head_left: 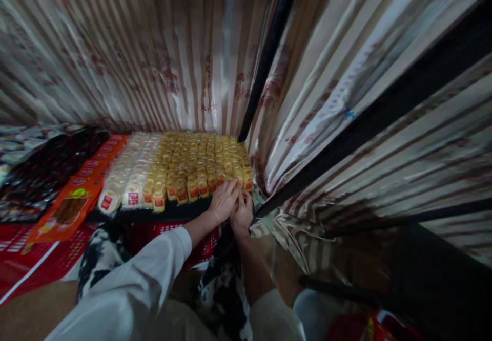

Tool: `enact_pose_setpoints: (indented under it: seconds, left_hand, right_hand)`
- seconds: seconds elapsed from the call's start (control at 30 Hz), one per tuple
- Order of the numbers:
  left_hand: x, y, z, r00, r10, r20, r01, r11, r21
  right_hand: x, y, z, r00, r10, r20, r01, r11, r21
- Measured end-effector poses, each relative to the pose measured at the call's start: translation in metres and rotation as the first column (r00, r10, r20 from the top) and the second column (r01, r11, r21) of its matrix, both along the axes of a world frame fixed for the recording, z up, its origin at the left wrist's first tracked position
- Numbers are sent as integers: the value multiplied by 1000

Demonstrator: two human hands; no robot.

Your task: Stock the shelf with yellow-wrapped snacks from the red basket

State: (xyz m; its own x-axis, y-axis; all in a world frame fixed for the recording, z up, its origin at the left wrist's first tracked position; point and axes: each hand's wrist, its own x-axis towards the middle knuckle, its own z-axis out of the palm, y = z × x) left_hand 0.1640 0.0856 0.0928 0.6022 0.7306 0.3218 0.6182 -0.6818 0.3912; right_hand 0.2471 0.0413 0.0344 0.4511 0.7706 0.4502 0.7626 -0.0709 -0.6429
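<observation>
Rows of small yellow snack packets [196, 162] in clear wrap with red labels stand close together on a dark-edged shelf. My left hand [224, 201] reaches the front ends of these rows near the right side, its fingers together and bent over the packets. Beside it, my right hand [242, 213] is curled, with its fingertips meeting those of the left at the front packets. Whatever lies between the fingers is mostly hidden by them. White wrapped packets [134, 172] fill the rows to the left of the yellow ones.
An orange pouch [77, 197] lies across the shelf edge [184, 210], with dark wrapped packets [49, 177] further left. Red perforated baskets [161, 233] sit beneath. Striped plastic sheeting [172, 49] hangs behind, and black poles [369, 115] rise at the right.
</observation>
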Motion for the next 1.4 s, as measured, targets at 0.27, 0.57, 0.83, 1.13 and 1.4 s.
enact_pose_setpoints:
  seconds: [0.27,0.57,0.83,1.13,1.4]
  left_hand:
    - [11,-17,-13,993,44,114,-13,966,-259]
    - [-53,-57,-12,968,188,168,-134,947,-292]
    - [-108,-51,-3,807,540,238,-477,834,-277]
    - [-133,-28,5,686,714,139,-656,690,-306]
    - [-137,-18,5,715,695,68,-658,703,-271]
  right_hand:
    - [4,-1,-10,999,-2,54,6,996,-84]
    - [-4,-3,8,999,-23,39,19,996,90]
    - [-69,-10,32,967,255,9,-254,958,133]
    - [-119,7,21,912,409,-37,-408,912,37]
    - [-118,8,15,897,437,-73,-437,899,14]
